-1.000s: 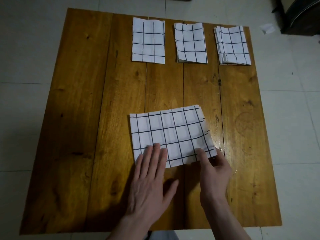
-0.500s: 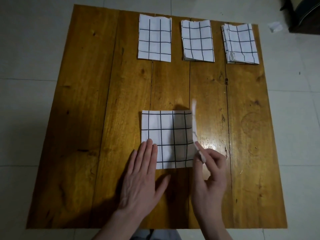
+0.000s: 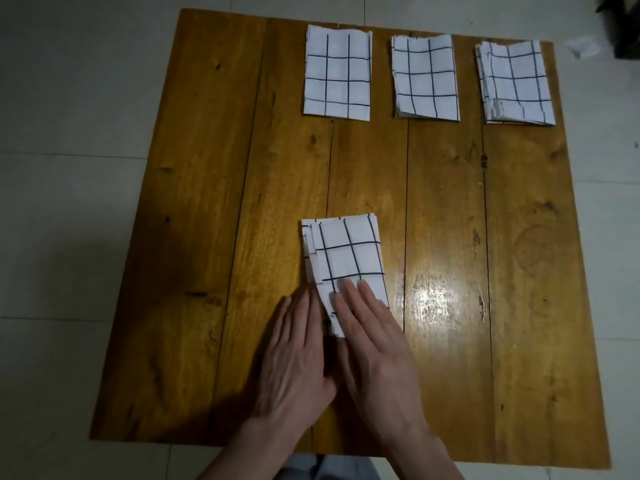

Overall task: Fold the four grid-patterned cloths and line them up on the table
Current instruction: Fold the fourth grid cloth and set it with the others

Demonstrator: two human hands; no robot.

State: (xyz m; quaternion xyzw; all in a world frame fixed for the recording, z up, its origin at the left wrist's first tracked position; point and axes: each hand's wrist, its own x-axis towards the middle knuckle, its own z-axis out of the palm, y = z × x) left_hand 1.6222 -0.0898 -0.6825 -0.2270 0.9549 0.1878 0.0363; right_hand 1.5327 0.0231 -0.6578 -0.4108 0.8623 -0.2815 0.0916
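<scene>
Near the front of the tabletop (image 3: 450, 237), our right hand (image 3: 377, 355) presses flat fingers (image 3: 349, 296) on the fourth cloth (image 3: 346, 258), our left hand (image 3: 298, 355) open beside it. Its stepped left edges could spring apart once we lift it toward the three folded cloths (image 3: 426, 77), spoiling the row.

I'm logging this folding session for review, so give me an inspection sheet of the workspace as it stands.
Surface: wooden table, planks, with a shiny glare patch.
Job's things: three folded cloths in a row along the far edge, left cloth, middle cloth, right cloth, all apart; near cloth folded, layers uneven at its left edge.
Clutter: nothing seen on the table.
Grippers: left hand flat beside the near cloth; right hand flat, pressing it.
Cables: nothing seen.
Surroundings: tiled floor, white scrap, a dark object at the top right corner.
</scene>
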